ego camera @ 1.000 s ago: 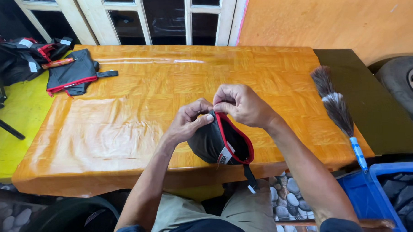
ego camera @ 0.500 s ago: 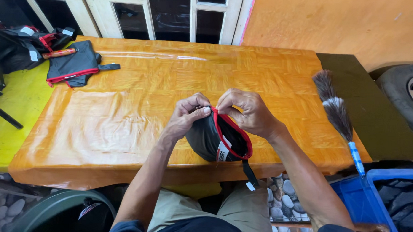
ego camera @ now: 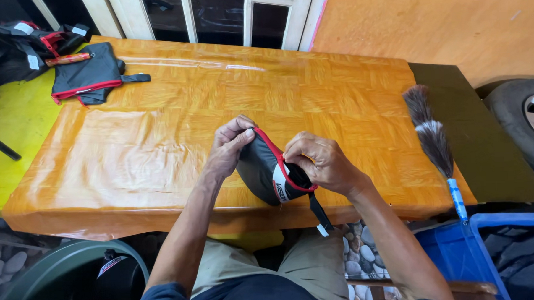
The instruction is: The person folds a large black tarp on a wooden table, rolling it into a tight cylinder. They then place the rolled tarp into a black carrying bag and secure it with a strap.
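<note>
Pad point(ego camera: 266, 171), black with red piping, held over near table point(ego camera: 160, 142) edge: left hand point(ego camera: 226, 146) pinches its far-left rim, right hand point(ego camera: 321, 163) clamps near-right end; long axis runs between them, strap point(ego camera: 319, 213) dangling.

Taking the orange table point(ego camera: 160, 142) as landmark: two hands work at its near edge, the left hand point(ego camera: 225, 148) and the right hand point(ego camera: 321, 163), with one black red-trimmed pad point(ego camera: 268, 173) between them. One more black red-trimmed piece point(ego camera: 90, 76) lies at the table's far left corner, with a heap of similar pieces, too tangled to count, just beyond that corner. One feather duster point(ego camera: 432, 141) rests at the table's right edge, one blue crate point(ego camera: 466, 255) stands below its near right corner, and one car tyre point(ego camera: 523, 123) shows well to its right.
</note>
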